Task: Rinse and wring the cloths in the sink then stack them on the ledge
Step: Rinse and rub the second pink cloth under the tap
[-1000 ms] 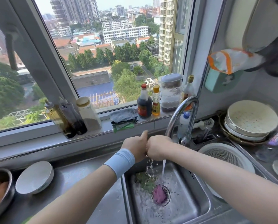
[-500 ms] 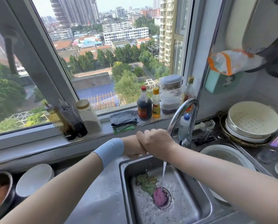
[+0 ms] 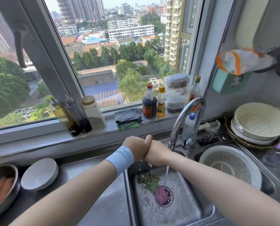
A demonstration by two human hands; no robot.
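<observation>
My left hand (image 3: 136,148) and my right hand (image 3: 157,154) are clenched into fists, pressed knuckle to knuckle above the sink (image 3: 199,207). Whatever they grip is hidden inside the fists, and drops of water fall from under them. A crumpled green cloth (image 3: 149,180) lies on the sink floor. Beside it a purple cloth (image 3: 162,194) sits in the drain, under a thin stream from the tap (image 3: 187,115). On the window ledge (image 3: 152,123), a folded grey cloth (image 3: 127,114) lies on top of a green cloth (image 3: 127,125).
Sauce bottles (image 3: 149,105) and stacked containers (image 3: 176,95) stand right of the cloth pile, oil bottles and a jar (image 3: 93,111) left of it. A white colander (image 3: 230,165) fills the right basin. An upturned white bowl (image 3: 40,173) and a metal bowl (image 3: 1,190) sit on the left counter.
The two fists stay pressed together over the sink and have twisted against each other. The heavy dripping seen one second ago has thinned to a few drops.
</observation>
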